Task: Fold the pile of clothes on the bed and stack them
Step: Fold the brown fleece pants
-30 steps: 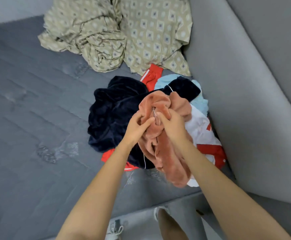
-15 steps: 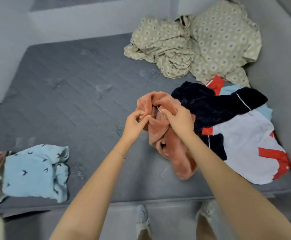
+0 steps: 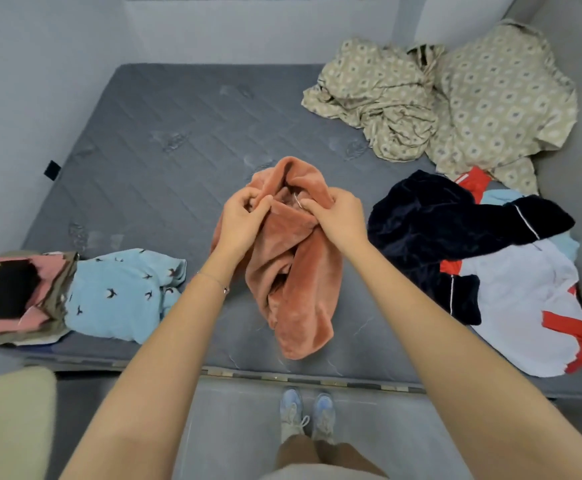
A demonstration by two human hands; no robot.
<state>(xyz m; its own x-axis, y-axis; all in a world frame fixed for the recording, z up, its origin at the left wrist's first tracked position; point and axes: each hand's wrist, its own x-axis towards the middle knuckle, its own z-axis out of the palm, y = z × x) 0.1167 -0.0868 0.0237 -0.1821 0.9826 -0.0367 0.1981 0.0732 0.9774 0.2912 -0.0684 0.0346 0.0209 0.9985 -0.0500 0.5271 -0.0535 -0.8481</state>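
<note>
A fuzzy salmon-pink garment (image 3: pixel 296 278) hangs bunched over the middle of the grey mattress (image 3: pixel 165 157), its lower end touching the bed. My left hand (image 3: pixel 242 220) grips its upper edge on the left and my right hand (image 3: pixel 338 216) pinches the upper edge on the right. The unfolded pile lies at the right: a dark navy garment (image 3: pixel 434 230) over a white and red one (image 3: pixel 524 306), with light blue cloth beneath. A light blue bird-print piece (image 3: pixel 120 292) lies beside a stack of folded clothes (image 3: pixel 9 296) at the left front.
A crumpled beige patterned sheet (image 3: pixel 448 98) fills the far right corner. A grey padded wall (image 3: pixel 573 209) borders the bed on the right and pale walls stand behind and to the left. My shoes (image 3: pixel 305 417) stand on the floor at the bed's front edge. A cream object (image 3: pixel 9 424) sits bottom left.
Both hands have carried the pink garment off the pile to the left, over the middle of the bed. The view has swung left, revealing the folded stack.
</note>
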